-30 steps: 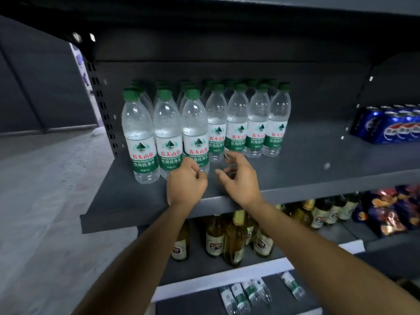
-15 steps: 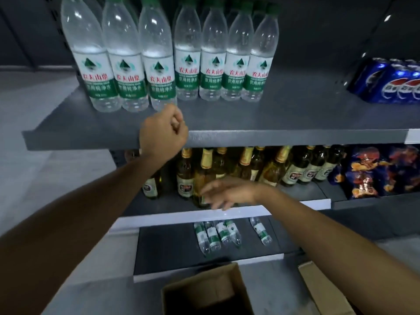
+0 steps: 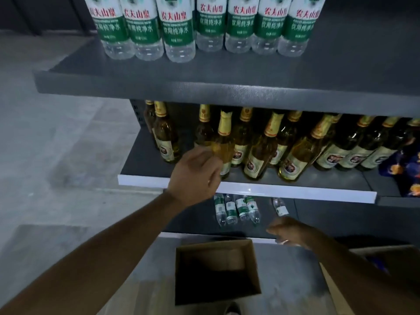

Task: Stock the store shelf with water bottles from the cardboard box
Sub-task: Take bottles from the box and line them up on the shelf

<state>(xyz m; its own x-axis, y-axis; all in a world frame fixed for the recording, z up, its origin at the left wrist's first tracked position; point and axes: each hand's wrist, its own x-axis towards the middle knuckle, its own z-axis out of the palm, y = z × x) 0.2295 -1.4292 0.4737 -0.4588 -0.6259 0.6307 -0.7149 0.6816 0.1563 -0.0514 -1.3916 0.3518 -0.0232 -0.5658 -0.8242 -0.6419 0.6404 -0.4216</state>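
Note:
Several water bottles (image 3: 179, 30) with green labels stand in rows on the dark top shelf (image 3: 227, 94). An open cardboard box (image 3: 216, 271) sits on the floor below, its inside dark. My left hand (image 3: 195, 176) hangs in front of the middle shelf with relaxed fingers, holding nothing. Lower, my right hand (image 3: 291, 230) reaches down beside the box's right side, fingers loose and empty. Several small water bottles (image 3: 236, 209) lie flat on the bottom shelf.
Amber glass bottles (image 3: 256, 151) with gold foil necks fill the middle shelf, behind its white edge strip (image 3: 295, 190). A colourful snack bag (image 3: 406, 169) is at the far right. A second cardboard flap (image 3: 336, 289) lies right of the box. Grey floor spreads left.
My view has tilted down toward the floor. Both hands left the top shelf and dropped: the left to the middle shelf's height, the right down to the box's side.

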